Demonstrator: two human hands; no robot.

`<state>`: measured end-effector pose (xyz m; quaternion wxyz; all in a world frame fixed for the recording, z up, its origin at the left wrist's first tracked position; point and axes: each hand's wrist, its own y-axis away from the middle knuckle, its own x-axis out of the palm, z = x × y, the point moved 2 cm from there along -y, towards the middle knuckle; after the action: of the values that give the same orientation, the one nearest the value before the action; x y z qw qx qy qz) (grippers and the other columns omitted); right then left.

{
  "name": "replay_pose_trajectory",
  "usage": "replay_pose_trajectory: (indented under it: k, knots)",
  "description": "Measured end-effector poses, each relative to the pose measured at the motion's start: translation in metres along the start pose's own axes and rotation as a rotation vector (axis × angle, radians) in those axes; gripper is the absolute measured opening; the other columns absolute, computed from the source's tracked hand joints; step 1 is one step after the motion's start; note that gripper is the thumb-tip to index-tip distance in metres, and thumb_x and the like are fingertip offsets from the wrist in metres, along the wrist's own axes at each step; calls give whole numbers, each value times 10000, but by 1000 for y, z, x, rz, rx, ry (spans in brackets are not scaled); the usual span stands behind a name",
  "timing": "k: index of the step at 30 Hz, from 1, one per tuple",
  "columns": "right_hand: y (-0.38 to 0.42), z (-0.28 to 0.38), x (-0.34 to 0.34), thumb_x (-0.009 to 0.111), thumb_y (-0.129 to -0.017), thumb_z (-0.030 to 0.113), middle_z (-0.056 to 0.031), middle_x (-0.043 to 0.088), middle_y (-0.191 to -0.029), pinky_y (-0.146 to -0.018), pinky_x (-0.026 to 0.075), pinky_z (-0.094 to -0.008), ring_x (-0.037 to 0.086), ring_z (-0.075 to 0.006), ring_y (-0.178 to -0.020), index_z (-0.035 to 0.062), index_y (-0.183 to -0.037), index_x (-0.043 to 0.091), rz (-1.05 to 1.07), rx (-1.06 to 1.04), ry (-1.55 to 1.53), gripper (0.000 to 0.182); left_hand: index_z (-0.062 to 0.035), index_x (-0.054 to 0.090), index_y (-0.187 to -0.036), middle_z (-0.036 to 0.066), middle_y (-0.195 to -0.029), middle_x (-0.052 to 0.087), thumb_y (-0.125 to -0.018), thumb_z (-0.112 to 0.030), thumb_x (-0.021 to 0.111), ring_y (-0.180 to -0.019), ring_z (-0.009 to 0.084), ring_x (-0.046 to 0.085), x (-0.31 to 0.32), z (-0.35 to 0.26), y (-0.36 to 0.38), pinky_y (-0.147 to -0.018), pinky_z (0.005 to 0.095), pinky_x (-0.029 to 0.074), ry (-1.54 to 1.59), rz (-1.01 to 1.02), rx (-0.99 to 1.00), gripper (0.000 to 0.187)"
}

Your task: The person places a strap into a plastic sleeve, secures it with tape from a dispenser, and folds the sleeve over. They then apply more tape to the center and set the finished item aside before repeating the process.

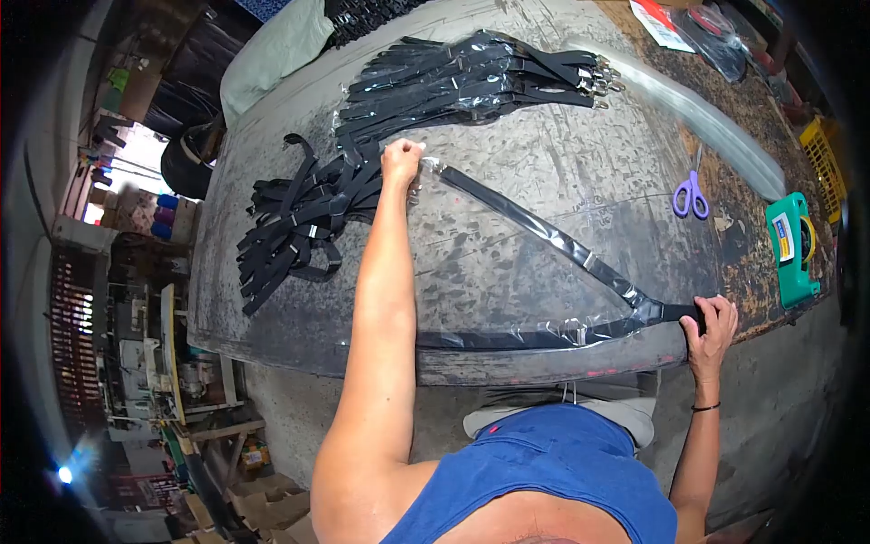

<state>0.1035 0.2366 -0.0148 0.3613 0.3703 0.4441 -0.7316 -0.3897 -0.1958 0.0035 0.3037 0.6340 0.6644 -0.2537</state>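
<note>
Black suspenders lie in a Y shape on the grey worktable, one strap running up to the left and another along the front edge. Near the upper strap's clip end is my left hand, its fingers pinched together; what they hold is too small to make out. My right hand grips the short black end of the suspenders at the table's front right. A loose tangle of black straps lies left of my left arm. Farther back, a stack of black suspenders has metal clips at its right end.
Purple-handled scissors and a green tape dispenser lie on the worktable at the right. A clear plastic roll stretches along the back right. Plastic packets are in the far right corner. A pale sack sits back left.
</note>
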Motion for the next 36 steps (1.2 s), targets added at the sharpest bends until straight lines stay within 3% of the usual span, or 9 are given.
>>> replay_pose_trajectory:
  k: [4, 7, 10, 12, 16, 20, 23, 27, 36]
  knots:
    - [-4, 3, -1, 778, -766, 251, -104, 557, -1115, -1094, 323, -538, 513, -353, -1170, 90, -1109, 659, -9, -13, 10, 397, -29, 708, -886, 97, -867, 689, -816, -170, 746, -819, 207, 653, 0, 5, 10, -792, 337, 514, 240, -226, 651, 162]
    - [-10, 14, -9, 775, -778, 286, -90, 582, -1089, -1065, 346, -509, 531, -338, -1160, 103, -1089, 677, 16, -12, 7, 373, -85, 725, -951, 119, -1044, 664, -810, -196, 732, -1063, 280, 613, -14, 27, 12, -938, 400, 480, -92, -265, 740, 179]
    - [-16, 19, -16, 774, -771, 348, -80, 620, -1010, -948, 396, -462, 564, -316, -1053, 109, -1027, 709, -36, -59, -9, 355, -100, 700, -1133, 230, -1377, 491, -817, -322, 754, -1296, 365, 475, -20, 30, 32, -1058, 511, 403, -511, -321, 340, 390]
    - [-13, 17, -16, 787, -758, 361, -67, 611, -1003, -955, 393, -466, 560, -302, -1055, 116, -1002, 719, -42, -24, -27, 352, -80, 669, -1187, 255, -1354, 511, -865, -228, 721, -1284, 393, 485, -6, 15, 55, -1058, 477, 404, -316, -481, 733, 358]
    - [-3, 11, -7, 808, -747, 341, -53, 603, -1051, -1072, 332, -526, 544, -288, -1121, 143, -1018, 729, -75, -12, -6, 345, -57, 715, -1034, 152, -1178, 635, -869, -86, 711, -1123, 334, 591, 42, -76, 198, -979, 413, 476, -4, -4, 1036, 168]
    - [1, 11, -3, 800, -761, 324, -45, 602, -1081, -1087, 316, -544, 534, -283, -1158, 145, -1039, 727, -96, -37, 2, 338, -90, 658, -1227, 165, -1348, 553, -844, -216, 755, -1251, 373, 515, 89, -110, 304, -1055, 480, 416, 21, 436, 1233, 415]
    - [5, 15, -7, 776, -799, 307, -52, 606, -1175, -1091, 314, -549, 516, -297, -1217, 154, -1111, 707, -93, -86, 4, 354, -159, 363, -1521, 165, -1583, 296, -927, -523, 574, -1477, 383, 216, 114, -106, 349, -1165, 597, 190, -401, 535, 1190, 728]
    - [14, 34, -8, 732, -850, 275, -75, 580, -1318, -1093, 304, -582, 480, -322, -1284, 158, -1209, 665, 31, -197, -7, 383, -157, 374, -1520, 134, -1602, 283, -958, -588, 470, -1486, 392, 202, 134, -95, 357, -1176, 625, 131, -478, 551, 1156, 715]
    - [9, 44, -9, 711, -872, 288, -64, 564, -1351, -1093, 288, -626, 458, -323, -1307, 172, -1251, 649, 43, -209, -75, 401, -134, 568, -1360, 178, -1437, 480, -942, -379, 620, -1369, 424, 387, 131, -116, 356, -1112, 587, 274, -260, 371, 1183, 487]
